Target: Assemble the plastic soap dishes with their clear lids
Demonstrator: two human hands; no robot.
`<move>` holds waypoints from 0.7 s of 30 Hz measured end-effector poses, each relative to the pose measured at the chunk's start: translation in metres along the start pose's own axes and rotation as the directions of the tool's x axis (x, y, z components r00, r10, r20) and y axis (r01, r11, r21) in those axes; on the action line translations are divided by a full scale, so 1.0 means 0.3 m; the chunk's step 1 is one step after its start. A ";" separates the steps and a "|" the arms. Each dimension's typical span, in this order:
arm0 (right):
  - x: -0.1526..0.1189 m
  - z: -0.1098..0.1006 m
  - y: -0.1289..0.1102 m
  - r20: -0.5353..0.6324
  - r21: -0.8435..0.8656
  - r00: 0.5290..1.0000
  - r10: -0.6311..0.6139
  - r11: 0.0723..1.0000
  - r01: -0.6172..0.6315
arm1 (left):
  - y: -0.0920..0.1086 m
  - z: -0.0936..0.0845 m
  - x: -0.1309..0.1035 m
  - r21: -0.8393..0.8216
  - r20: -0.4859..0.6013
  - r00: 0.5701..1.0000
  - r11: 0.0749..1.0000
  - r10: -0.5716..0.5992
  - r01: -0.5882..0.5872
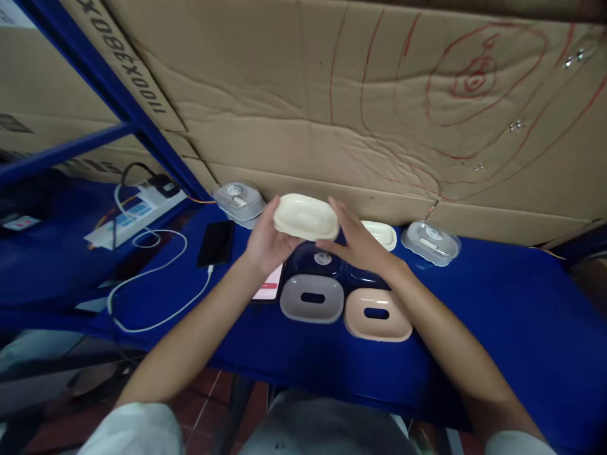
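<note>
Head view: the left hand is gripping the left end of a cream, oval, shallow plastic dish, its grip closing around that edge; the right hand is steadying the opposite end, thumb and fingers spreading apart. The dish is being held above the blue bench, near the cardboard wall. Below it, a grey oval tray with a slot is lying just beside a peach oval tray with a slot. A black phone is resting further left.
</note>
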State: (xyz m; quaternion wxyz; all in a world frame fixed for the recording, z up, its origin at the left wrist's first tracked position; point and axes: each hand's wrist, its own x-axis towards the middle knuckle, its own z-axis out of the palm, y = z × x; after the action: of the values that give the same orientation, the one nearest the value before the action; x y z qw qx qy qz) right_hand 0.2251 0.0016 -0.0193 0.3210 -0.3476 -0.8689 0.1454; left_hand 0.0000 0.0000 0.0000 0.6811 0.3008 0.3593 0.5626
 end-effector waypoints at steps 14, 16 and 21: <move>-0.041 0.072 0.011 0.435 -0.157 0.883 0.178 0.980 -0.121 | -0.017 -0.106 0.020 -0.126 -0.156 0.979 0.981 0.129 -0.149; -0.041 0.031 0.009 0.394 -0.118 0.905 0.160 0.985 -0.123 | -0.005 -0.111 0.023 -0.129 -0.172 0.970 0.972 0.172 -0.195; -0.045 -0.125 0.021 0.205 0.063 0.972 0.117 0.989 -0.133 | -0.009 -0.118 0.030 -0.140 -0.182 0.977 0.980 0.115 -0.141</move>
State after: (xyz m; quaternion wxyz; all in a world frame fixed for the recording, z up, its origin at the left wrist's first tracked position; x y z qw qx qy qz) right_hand 0.2605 -0.0021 -0.0005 0.2350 -0.3727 -0.8671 0.2325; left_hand -0.0268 0.0085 -0.0235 0.6306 0.2208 0.3529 0.6550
